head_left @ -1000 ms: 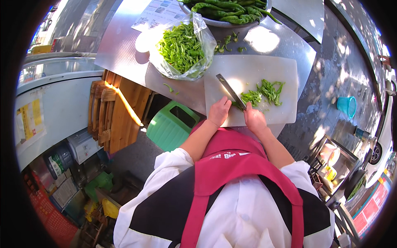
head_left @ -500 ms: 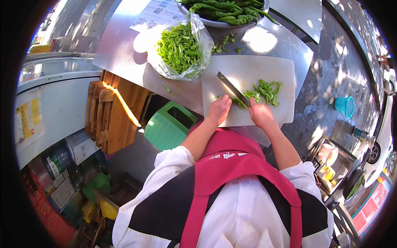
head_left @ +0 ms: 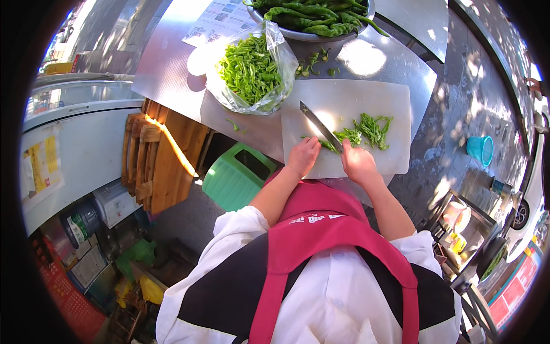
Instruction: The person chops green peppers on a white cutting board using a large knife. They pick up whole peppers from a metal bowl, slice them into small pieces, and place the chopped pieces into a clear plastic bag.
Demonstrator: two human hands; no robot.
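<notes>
My right hand grips a dark-bladed knife, its blade angled up-left across the white cutting board. My left hand is closed on a green pepper at the blade's lower left. Sliced pepper lies in loose piles right of the blade. Beyond the board's left corner, a clear plastic bag holds many cut pepper pieces. A metal bowl of whole long green peppers sits at the back, with small stem scraps before it.
A metal table carries a printed paper. A green stool and folded wooden furniture stand below left, beside a white chest cabinet. A blue bucket, a cluttered cart and a white car are at the right.
My right hand and the knife have shifted slightly to the right since a second ago, with small back-and-forth movement across the pepper. My left hand stays near the same spot.
</notes>
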